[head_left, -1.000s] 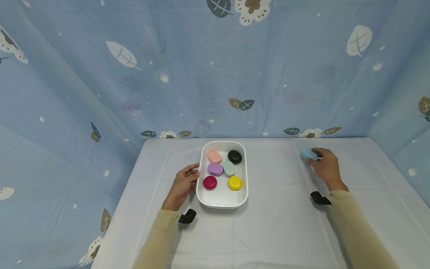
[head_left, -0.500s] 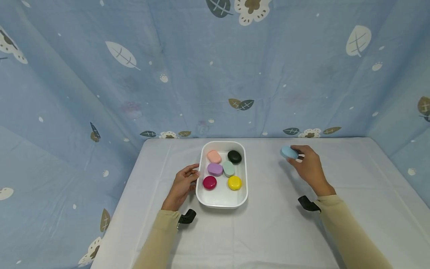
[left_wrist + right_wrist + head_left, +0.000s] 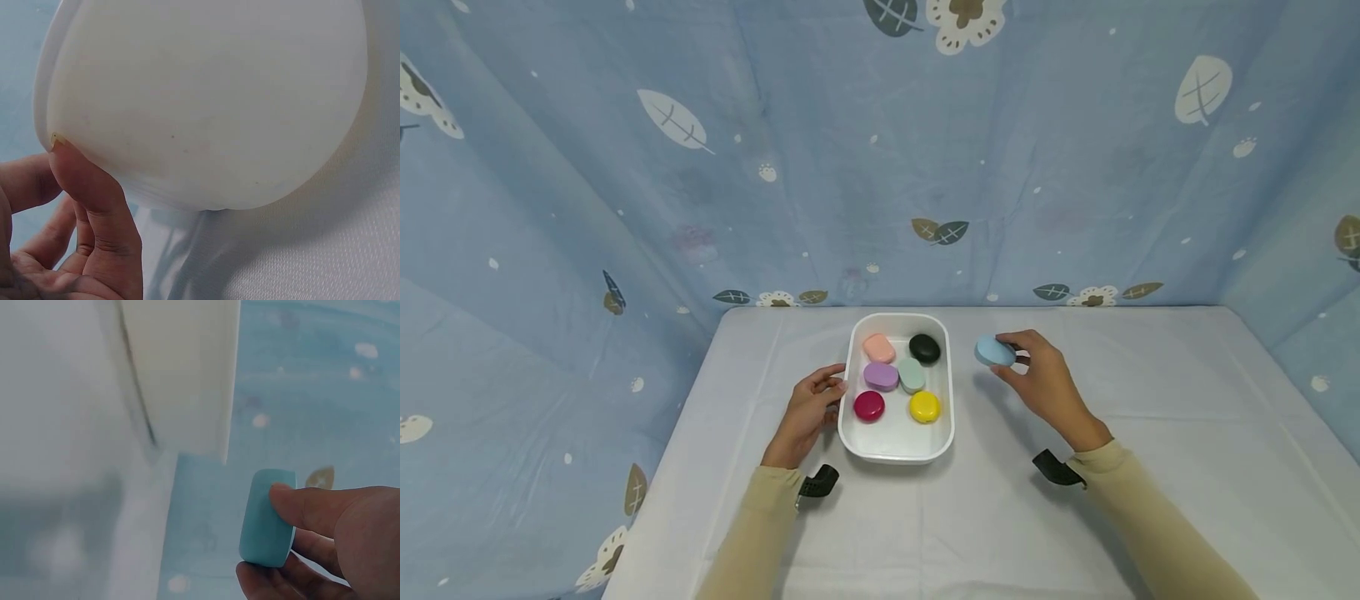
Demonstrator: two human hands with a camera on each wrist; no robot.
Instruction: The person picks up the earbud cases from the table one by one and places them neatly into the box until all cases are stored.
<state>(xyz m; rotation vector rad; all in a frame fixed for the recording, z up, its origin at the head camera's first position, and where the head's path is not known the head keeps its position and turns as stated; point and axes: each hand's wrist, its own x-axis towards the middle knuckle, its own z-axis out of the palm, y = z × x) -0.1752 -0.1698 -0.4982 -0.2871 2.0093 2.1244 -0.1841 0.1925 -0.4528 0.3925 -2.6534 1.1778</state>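
Note:
In the head view my right hand (image 3: 1045, 383) pinches a smooth light-blue oval piece, like a bar of soap (image 3: 995, 351), just right of the white tray (image 3: 897, 446). Up close in the right wrist view, the thumb presses one face of the blue piece (image 3: 267, 522), with fingers below and behind it. My left hand (image 3: 805, 417) holds the tray's left rim; its thumb (image 3: 90, 178) lies at the rim in the left wrist view, other fingertips partly hidden. Inside the tray lie a peach piece (image 3: 878, 348), a black one (image 3: 924, 348) and several more.
The tray also bears purple (image 3: 881, 376), mint (image 3: 912, 376), red (image 3: 869, 406) and yellow (image 3: 924, 407) rounded pieces. A white cloth covers the table (image 3: 1000, 533). Behind it hangs a blue patterned curtain (image 3: 820, 167).
My right hand has carried the light-blue piece leftward from the table's far right to beside the tray. The left hand and tray stay in place.

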